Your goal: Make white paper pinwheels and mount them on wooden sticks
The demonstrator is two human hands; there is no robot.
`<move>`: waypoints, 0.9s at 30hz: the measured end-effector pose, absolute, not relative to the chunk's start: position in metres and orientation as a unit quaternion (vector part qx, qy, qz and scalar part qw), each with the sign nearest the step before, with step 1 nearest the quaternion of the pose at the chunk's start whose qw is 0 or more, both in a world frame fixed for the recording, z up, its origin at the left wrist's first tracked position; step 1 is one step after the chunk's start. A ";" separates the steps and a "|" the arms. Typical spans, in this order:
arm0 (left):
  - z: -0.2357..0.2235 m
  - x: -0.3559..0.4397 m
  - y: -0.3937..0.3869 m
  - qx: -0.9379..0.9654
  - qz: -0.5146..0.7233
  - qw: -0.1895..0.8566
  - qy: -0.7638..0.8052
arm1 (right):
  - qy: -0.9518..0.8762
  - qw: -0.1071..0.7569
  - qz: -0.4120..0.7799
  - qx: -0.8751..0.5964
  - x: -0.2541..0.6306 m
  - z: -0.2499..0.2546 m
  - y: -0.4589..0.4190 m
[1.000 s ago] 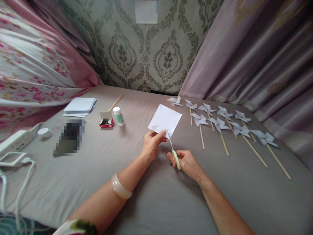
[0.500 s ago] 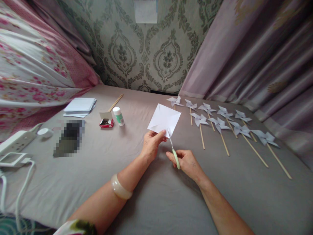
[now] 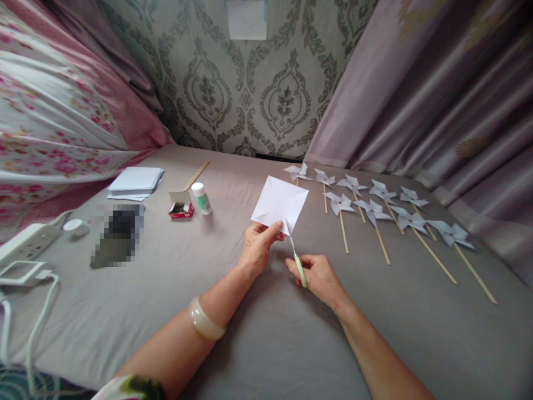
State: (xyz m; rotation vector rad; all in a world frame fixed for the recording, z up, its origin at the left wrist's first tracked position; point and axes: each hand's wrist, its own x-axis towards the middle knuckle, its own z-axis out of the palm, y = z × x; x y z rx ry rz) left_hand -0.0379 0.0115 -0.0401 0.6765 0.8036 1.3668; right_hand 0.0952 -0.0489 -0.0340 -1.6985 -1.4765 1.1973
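Between thumb and fingers, my left hand [image 3: 259,244] pinches the near corner of a square sheet of white paper [image 3: 280,201]. Slits run in from the sheet's corners. My right hand [image 3: 313,273] is closed round the green handles of a pair of scissors [image 3: 299,268]. Their blades reach up to the paper's near corner, just right of my left thumb, and the tips are partly lost against the white sheet. The paper is held up above the grey cloth surface.
Several paper pinwheels [image 3: 373,211] on wooden sticks lie at the right. Left of centre are a white-capped bottle [image 3: 202,198], a small red open box [image 3: 181,209], thin sticks [image 3: 196,175] and a paper stack [image 3: 135,182]. A power strip [image 3: 31,241] with cables sits far left.
The scissor blades appear to have closed a little at the paper's near corner, and my right fingers have shifted slightly right. My left hand and the paper stay put.
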 end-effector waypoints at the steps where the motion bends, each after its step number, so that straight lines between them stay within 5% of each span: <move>1: -0.040 -0.038 0.011 0.298 0.602 0.651 0.354 | -0.552 0.293 0.448 -0.639 0.095 -0.034 -0.049; 27: -0.039 -0.031 0.004 0.298 0.576 0.672 0.356 | -0.548 0.321 0.429 -0.643 0.095 -0.037 -0.048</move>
